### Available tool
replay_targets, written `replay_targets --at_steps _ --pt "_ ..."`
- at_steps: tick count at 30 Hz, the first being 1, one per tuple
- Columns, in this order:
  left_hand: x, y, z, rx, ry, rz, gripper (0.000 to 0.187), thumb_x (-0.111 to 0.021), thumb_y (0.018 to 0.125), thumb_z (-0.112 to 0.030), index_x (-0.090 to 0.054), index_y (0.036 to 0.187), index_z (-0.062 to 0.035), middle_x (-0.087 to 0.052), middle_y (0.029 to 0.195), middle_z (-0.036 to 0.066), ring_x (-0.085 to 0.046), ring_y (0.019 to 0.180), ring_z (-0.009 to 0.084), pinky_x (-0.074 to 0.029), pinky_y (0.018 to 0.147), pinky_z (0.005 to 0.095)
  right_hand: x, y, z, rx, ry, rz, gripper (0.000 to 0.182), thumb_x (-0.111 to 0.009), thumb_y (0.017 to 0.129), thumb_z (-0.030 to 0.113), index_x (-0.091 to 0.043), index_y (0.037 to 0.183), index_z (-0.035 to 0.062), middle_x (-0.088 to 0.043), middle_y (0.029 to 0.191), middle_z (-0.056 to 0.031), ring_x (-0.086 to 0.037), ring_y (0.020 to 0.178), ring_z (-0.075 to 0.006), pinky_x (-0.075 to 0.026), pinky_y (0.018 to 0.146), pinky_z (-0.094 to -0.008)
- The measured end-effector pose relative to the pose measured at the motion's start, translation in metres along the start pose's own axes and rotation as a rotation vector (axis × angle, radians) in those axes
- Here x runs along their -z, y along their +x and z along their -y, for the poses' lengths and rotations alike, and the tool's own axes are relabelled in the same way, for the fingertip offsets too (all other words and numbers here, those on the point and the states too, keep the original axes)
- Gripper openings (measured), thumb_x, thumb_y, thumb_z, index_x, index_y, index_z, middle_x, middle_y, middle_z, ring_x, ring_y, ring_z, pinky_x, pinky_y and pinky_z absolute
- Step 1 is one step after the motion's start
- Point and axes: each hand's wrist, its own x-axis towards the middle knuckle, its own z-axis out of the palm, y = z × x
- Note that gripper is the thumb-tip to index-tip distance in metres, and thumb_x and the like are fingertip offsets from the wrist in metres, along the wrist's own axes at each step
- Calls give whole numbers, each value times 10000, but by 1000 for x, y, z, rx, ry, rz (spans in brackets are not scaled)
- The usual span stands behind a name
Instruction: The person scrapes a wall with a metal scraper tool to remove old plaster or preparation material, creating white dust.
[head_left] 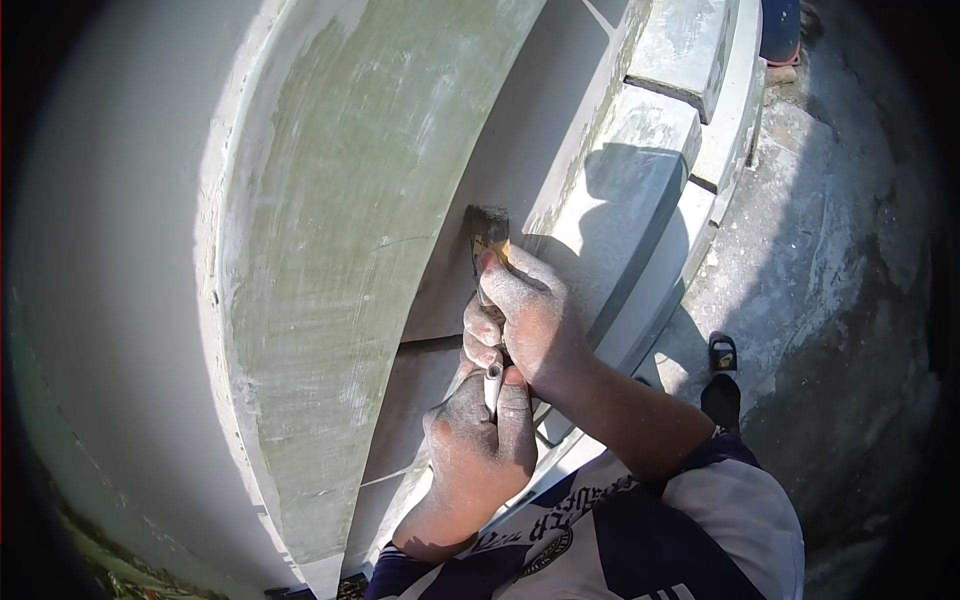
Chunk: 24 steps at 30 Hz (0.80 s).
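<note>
My right hand (pixel 540 310) is closed around a flat hand tool (pixel 488 225) with a wide dark end and a yellowish part by the fingers. That wide end lies against the grey wall strip (pixel 505 150) beside the greenish curved panel (pixel 370 180). Just below, my left hand (pixel 480 425) is wrapped around a slim white tube (pixel 492 388), its hollow end showing between thumb and fingers. Both hands are close together and coated with pale dust. The tube's lower part is hidden in the left fist.
Stepped white ledges (pixel 640 130) run along the right of the wall strip, with a head shadow across them. Lower right, a sandalled foot (pixel 722 355) stands on the concrete ground (pixel 790 250). A dark blue container (pixel 780 30) stands at the top right.
</note>
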Motion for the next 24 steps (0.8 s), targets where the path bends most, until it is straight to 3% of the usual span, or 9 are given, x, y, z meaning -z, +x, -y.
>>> replay_targets --at_steps 6,9,15,18,24 --pt "3 -3 11 -114 84 -27 177 -591 911 -114 -588 792 16 -601 644 197 -619 565 401 -469 518 406 7 -1 -21 -10 5 -2 219 -447 1028 277 -401 871 130 -398 546 -20 -392 424 -147 -427 472 -344" --pt "-2 4 9 -45 54 -30 186 -590 911 -111 -592 777 18 -596 619 201 -624 549 392 -467 501 401 3 5 -3 -5 36 -16 239 -447 1030 296 -386 869 129 -401 551 -21 -400 429 -151 -427 483 -344" --pt "-2 2 7 -132 31 -68 205 -585 914 -110 -581 756 20 -583 607 210 -609 535 392 -459 497 394 -2 0 -12 3 -11 43 231 -446 1031 299 -389 894 122 -396 546 -25 -388 420 -146 -419 472 -335" --pt "-5 17 1 -111 61 -44 190 -580 913 -104 -584 765 15 -594 619 201 -621 550 384 -467 508 387 1 12 4 28 62 -79 226 -441 1027 275 -380 874 120 -398 552 -29 -389 423 -150 -422 473 -342" --pt "-4 1 2 -99 49 -37 148 -589 905 -96 -614 825 26 -608 657 208 -647 604 389 -495 554 391 4 3 -2 2 -18 18 205 -445 1028 255 -408 881 118 -405 549 -24 -399 423 -148 -423 462 -342"
